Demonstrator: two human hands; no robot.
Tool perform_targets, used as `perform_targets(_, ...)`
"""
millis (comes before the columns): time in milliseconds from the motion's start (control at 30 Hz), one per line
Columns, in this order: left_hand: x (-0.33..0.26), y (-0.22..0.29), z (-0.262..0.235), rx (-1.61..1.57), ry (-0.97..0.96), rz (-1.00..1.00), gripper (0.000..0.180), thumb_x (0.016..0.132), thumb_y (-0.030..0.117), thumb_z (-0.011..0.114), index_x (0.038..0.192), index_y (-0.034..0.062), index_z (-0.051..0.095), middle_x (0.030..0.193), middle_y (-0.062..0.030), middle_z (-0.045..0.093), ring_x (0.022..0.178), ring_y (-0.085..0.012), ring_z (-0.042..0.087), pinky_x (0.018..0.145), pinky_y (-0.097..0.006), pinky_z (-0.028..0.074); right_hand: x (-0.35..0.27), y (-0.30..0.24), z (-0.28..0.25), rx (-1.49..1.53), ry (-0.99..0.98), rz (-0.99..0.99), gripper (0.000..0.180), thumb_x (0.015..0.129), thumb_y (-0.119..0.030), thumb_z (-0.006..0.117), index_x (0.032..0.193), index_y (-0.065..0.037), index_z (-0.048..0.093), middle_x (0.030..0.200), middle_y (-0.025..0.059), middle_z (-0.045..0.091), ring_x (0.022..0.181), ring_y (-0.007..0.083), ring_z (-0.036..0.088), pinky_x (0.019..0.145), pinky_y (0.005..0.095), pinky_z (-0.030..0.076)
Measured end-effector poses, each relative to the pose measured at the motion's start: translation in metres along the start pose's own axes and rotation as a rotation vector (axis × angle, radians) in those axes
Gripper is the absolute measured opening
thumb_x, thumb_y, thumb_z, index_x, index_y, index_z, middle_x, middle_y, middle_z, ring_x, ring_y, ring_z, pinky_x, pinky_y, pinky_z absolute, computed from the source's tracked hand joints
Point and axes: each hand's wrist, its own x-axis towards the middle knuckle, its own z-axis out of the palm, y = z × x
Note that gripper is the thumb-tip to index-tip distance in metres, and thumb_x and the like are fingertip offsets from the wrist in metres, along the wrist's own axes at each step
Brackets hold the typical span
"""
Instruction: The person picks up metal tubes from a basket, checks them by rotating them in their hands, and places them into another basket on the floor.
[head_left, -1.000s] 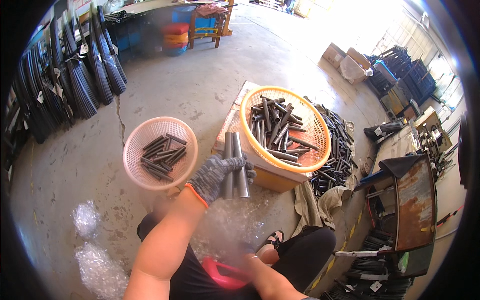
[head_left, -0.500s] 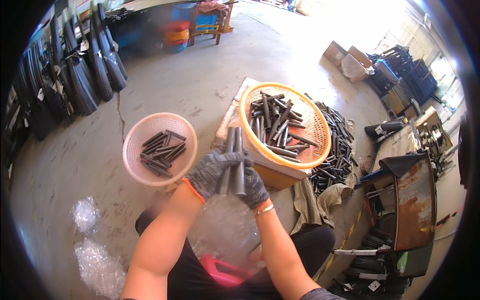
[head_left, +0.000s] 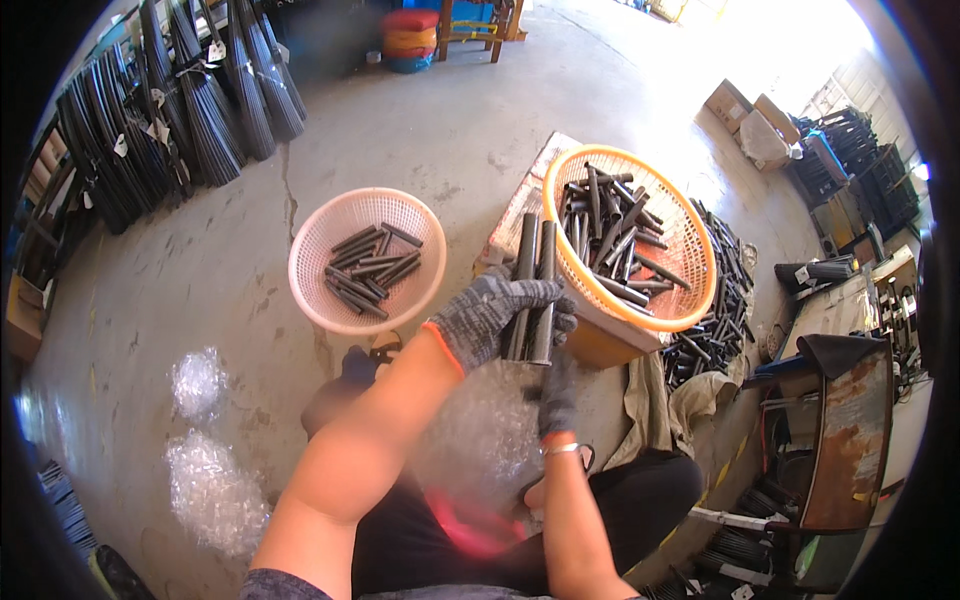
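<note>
My left hand (head_left: 490,308), in a dark grey knitted glove, is closed round two black tubes (head_left: 531,300). They stand side by side, nearly upright, in front of the orange basket. Just below them is my gloved right hand (head_left: 558,395), apart from the tubes and smeared by motion, so its fingers cannot be made out. The orange-rimmed basket (head_left: 702,300) sits tilted on a box and holds many loose black tubes (head_left: 612,225). Left of my hands, a pale pink basket (head_left: 300,262) on the floor holds several similar tubes (head_left: 365,268).
A pile of black tubes (head_left: 715,335) lies on cloth behind the orange basket. Clear plastic (head_left: 485,420) is between my legs, above a blurred pink-red object (head_left: 475,525). Crumpled clear bags (head_left: 210,495) lie at left. A rusty metal panel (head_left: 848,430) stands at right.
My right hand has come away from the tubes and dropped lower. My left hand still grips them. The whole view has shifted, with the baskets now further right and higher.
</note>
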Motion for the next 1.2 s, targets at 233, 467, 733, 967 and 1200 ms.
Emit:
perform_targets(233, 0.004, -0.002, -0.004, -0.077, -0.124, -0.043, 0.024, 0.086, 0.016, 0.06, 0.102, -0.0023, 0.059, 0.092, -0.0138, 0.065, 0.082, -0.0222, 0.065, 0.067, -0.033, 0.056, 0.052, -0.081, 0.022, -0.552, -0.308, -1.155, 0.033, 0.079, -0.008, 0.061, 0.111, -0.005, 0.055, 0.102, 0.0085, 0.058, 0.093, 0.0221, 0.056, 0.081, 0.033, 0.047)
perform_targets(467, -0.002, 0.007, -0.011, 0.048, -0.003, 0.06, 0.027, 0.083, 0.013, 0.064, 0.1, -0.0076, 0.058, 0.088, -0.0175, 0.065, 0.081, -0.025, 0.066, 0.071, -0.034, 0.057, -0.005, 0.149, -0.015, -1.033, -0.263, -0.467, 0.015, 0.085, -0.019, 0.049, 0.086, -0.004, 0.052, 0.082, 0.0171, 0.056, 0.069, 0.0307, 0.054, 0.062, 0.0437, 0.042)
perform_targets(733, -0.007, 0.01, -0.003, 0.023, -0.017, 0.062, 0.022, 0.085, 0.014, 0.061, 0.099, -0.0026, 0.059, 0.086, -0.0145, 0.066, 0.078, -0.024, 0.066, 0.068, -0.032, 0.055, -0.013, 0.165, -0.04, -0.952, 0.123, -0.266, 0.046, 0.081, -0.032, 0.065, 0.114, -0.002, 0.055, 0.107, 0.0218, 0.059, 0.1, 0.0334, 0.057, 0.087, 0.0397, 0.043)
perform_targets(967, 0.007, -0.006, -0.001, 0.086, -0.097, 0.05, 0.024, 0.084, 0.013, 0.062, 0.102, -0.0022, 0.059, 0.088, -0.0122, 0.066, 0.078, -0.0216, 0.066, 0.069, -0.03, 0.055, 0.044, -0.118, 0.007, 0.542, -0.525, -0.202, 0.043, 0.094, -0.034, 0.049, 0.123, -0.003, 0.045, 0.102, 0.0025, 0.057, 0.087, 0.0079, 0.054, 0.071, 0.021, 0.046)
perform_targets(1200, 0.001, -0.001, -0.01, 0.039, -0.038, 0.017, 0.03, 0.082, 0.014, 0.065, 0.103, -0.0056, 0.056, 0.088, -0.0182, 0.065, 0.08, -0.0254, 0.066, 0.07, -0.032, 0.055, 0.023, -0.011, 0.031, 0.669, -0.452, 0.234, 0.029, 0.092, -0.039, 0.052, 0.104, -0.012, 0.054, 0.083, -0.0026, 0.054, 0.069, 0.008, 0.05, 0.055, 0.0232, 0.043)
